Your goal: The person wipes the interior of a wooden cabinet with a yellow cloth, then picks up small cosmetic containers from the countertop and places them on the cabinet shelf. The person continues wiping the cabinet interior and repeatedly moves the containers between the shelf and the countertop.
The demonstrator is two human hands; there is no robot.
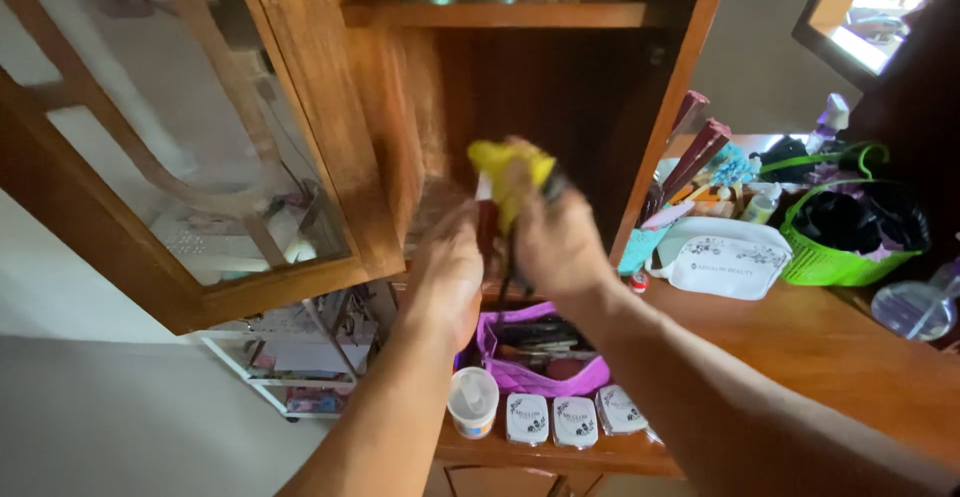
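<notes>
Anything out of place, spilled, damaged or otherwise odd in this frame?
Nothing looks spilled or broken. The wooden counter is crowded with a green basket, a white pouch and a purple organizer, all resting steadily. The right hand holds a yellow cloth beside the left hand; both are motion-blurred.

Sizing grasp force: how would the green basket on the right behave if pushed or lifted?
The green basket looks like thin slotted plastic, so probably light and slightly flexible. It is stuffed with dark cloth-like stuff, so likely soft, modest weight. Its wide base on the wooden counter suggests sliding rather than tipping.
</notes>
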